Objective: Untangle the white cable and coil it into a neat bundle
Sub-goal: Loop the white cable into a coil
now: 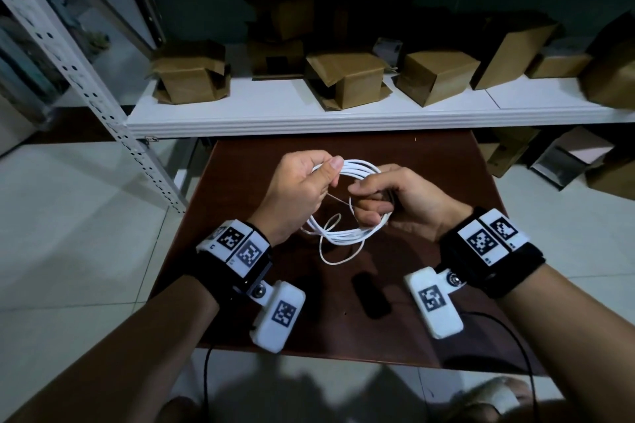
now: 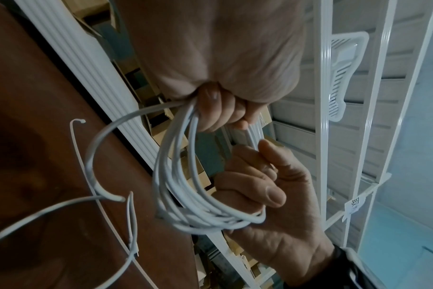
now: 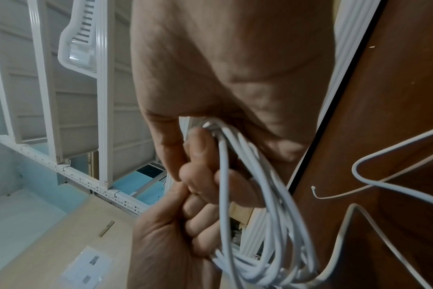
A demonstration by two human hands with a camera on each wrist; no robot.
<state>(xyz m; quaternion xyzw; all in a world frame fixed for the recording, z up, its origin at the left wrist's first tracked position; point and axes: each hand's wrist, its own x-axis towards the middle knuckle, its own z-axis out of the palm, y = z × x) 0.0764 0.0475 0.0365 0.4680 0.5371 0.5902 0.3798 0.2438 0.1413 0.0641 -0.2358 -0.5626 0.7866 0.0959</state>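
Coiling is nearly done: at frame centre, above the dark brown wooden bench (image 1: 429,182), the thin white cable (image 1: 347,233) forms a multi-turn loop. The left hand (image 1: 295,196) pinches its top, the right hand (image 1: 398,199) curls round its side. A loose tail hangs below, probably needing wrapping next; no writing is legible

This looks like a storeroom or stock room. A white metal rack with punched uprights (image 1: 74,69) carries a white shelf (image 1: 309,110) loaded with plain brown cardboard boxes (image 1: 347,79), some with flaps open. More boxes (image 1: 570,161) sit on the pale tiled floor (image 1: 68,233) under the shelf. A small dark brown table (image 1: 446,182) stands pushed up against the rack. The light is dim.
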